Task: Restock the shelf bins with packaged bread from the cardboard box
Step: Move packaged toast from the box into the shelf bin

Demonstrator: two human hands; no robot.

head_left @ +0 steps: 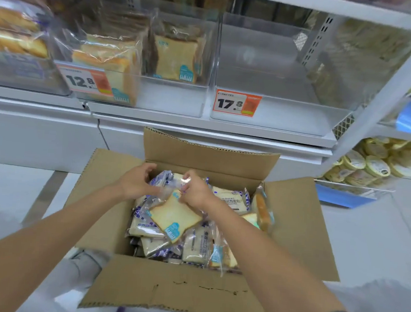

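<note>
Both hands were inside the open cardboard box (164, 288), which stood below the shelf bins (276, 117). The right hand (195, 192) pinched the clear wrapper of a toast bread pack (174, 216) lying on top of the other packs. The left hand (136, 182) was curled just beside this wrapper; whether it gripped it could not be told.

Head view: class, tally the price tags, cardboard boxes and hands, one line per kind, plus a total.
Price tags: 2, the 12.8 tag and the 17.8 tag
Cardboard box: 1
Hands: 2, left hand and right hand
Total: 5
</note>
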